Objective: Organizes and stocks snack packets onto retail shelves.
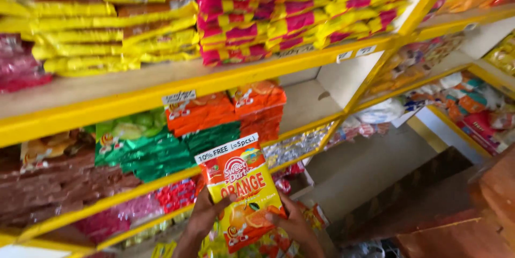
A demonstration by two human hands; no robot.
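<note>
- An orange and yellow snack packet (242,193) is held upright in front of the yellow shelving (225,78), low in the middle of the view.
- The left hand (206,212) is closed on the packet's lower left edge, thumb laid across its front.
- The right hand (292,223) is closed on the lower right edge, thumb on the front.
- Behind the packet, stacked orange packets (201,112) and green packets (161,153) are seen on the middle shelf.
- Yellow and pink packets (300,11) are piled on the shelf above.
</note>
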